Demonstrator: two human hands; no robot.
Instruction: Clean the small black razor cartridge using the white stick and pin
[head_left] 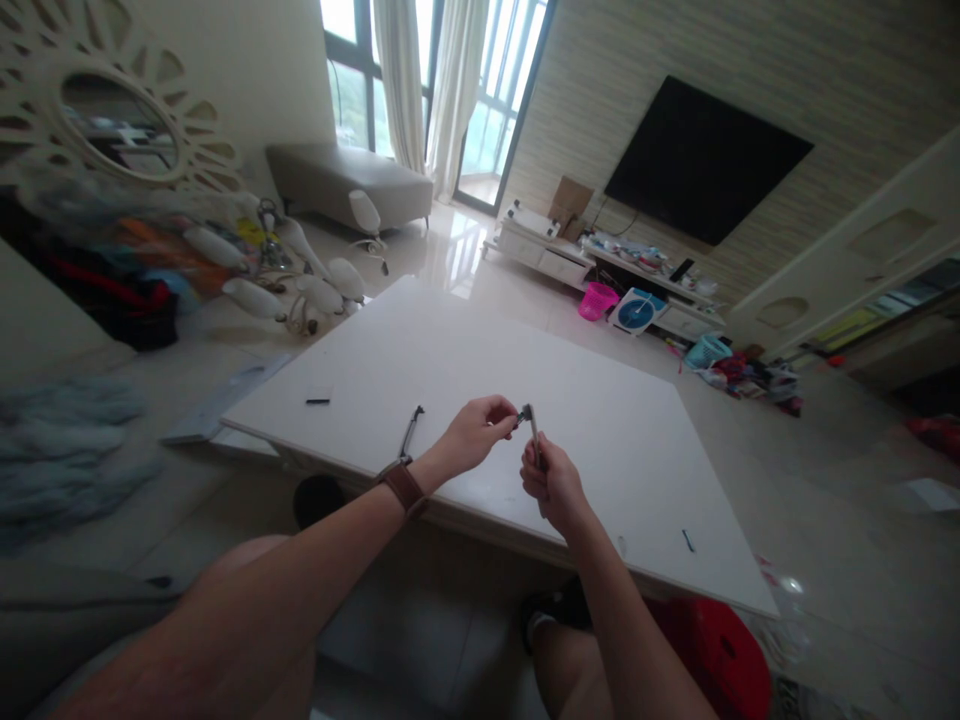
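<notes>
Over the near part of the white table (465,345), my two hands meet. In my right hand (553,480) is a slim, greyish handled tool with a dark head (527,411), held upright with the fingers wrapped round its handle; its exact kind is unclear. The fingertips of my left hand (480,430) pinch a small dark piece (520,417) against or right beside that head. Whether the two are joined cannot be made out. Left of my left wrist, another thin dark tool with a bent end (411,432) lies on the table, partly hidden by the wrist.
On the table lie a short black strip (318,402) at left and a small dark-green thin item (688,541) at right. A red stool (720,650) stands below the near right edge. A lamp with white shades (319,295) is beyond the left edge.
</notes>
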